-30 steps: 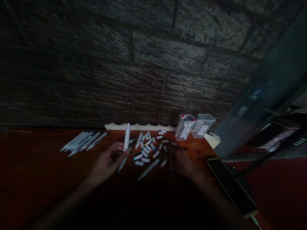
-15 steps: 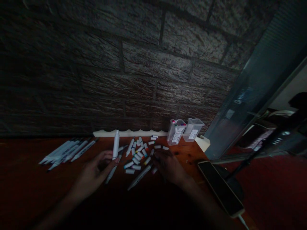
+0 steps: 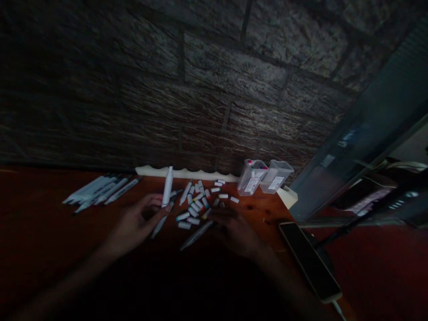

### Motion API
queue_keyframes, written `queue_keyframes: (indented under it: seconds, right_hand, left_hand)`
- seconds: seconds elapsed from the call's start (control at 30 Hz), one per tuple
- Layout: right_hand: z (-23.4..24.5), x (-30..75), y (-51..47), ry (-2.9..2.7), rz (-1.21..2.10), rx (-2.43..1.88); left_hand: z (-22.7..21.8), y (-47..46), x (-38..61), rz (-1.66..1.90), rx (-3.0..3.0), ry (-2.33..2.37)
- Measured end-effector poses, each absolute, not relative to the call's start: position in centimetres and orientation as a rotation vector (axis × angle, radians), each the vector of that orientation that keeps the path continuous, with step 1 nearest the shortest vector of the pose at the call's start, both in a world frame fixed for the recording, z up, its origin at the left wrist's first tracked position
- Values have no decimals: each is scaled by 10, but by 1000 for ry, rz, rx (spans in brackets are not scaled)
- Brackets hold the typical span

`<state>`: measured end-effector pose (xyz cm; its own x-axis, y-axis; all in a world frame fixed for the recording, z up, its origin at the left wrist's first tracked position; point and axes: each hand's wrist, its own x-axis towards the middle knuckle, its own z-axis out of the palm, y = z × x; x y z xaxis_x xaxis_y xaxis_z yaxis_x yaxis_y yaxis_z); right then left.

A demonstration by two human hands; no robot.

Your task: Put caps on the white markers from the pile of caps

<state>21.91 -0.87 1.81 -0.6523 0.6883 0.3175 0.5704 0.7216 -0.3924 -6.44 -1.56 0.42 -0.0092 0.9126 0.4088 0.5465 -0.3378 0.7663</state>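
Observation:
Upright between the fingertips of my left hand [image 3: 138, 223] is a white marker [image 3: 168, 187]. My right hand [image 3: 237, 229] rests low over the right edge of a pile of loose marker caps [image 3: 197, 205]; its fingertips are dark, and whether they hold anything is hidden. The caps are white with coloured ends. An uncapped marker [image 3: 197, 235] lies in front of the pile, its right end near my right fingers. Another marker [image 3: 160, 226] lies partly behind my left fingers, and one more [image 3: 185, 194] lies at the pile's back left.
Several uncapped markers [image 3: 100, 192] lie side by side on the left of the wooden table [image 3: 40, 223]. Two clear plastic boxes stand at the back right: one with markers inside [image 3: 250, 180], the other [image 3: 276, 178] beside it. A phone [image 3: 309, 261] with a cable lies at the right edge.
The view has tilted, so the table appears higher. My right hand has shifted slightly toward me and left over the caps. My left hand still holds the marker upright.

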Motion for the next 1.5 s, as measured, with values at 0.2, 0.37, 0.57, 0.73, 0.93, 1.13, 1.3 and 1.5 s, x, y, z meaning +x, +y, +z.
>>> queue_keyframes:
  seconds: [0.2, 0.37, 0.57, 0.73, 0.93, 1.13, 1.3, 1.5]
  right_hand:
    - [18, 216, -12, -2520, 475, -978]
    - [22, 213, -14, -2427, 492, -996]
    - [68, 252, 17, -1953, 7, -1210]
    - [125, 303, 70, -2016, -57, -1632]
    - [150, 327, 106, -2241, 189, -1712]
    - [157, 324, 113, -2286, 160, -1676]
    - [188, 328, 92, -2053, -183, -1631]
    - [223, 331, 29, -1641, -73, -1381]
  left_hand:
    - [1, -15, -64, 1287, 1894, 1467]
    - [4, -15, -64, 1330, 1907, 1419]
    - [4, -16, -62, 1420, 1890, 1368]
    - [3, -14, -61, 1440, 1919, 1328]
    - [4, -16, -60, 1445, 1895, 1270]
    - [6, -16, -60, 1432, 1844, 1225]
    - [7, -17, -61, 1457, 1842, 1231]
    - [6, -16, -61, 1454, 1843, 1207]
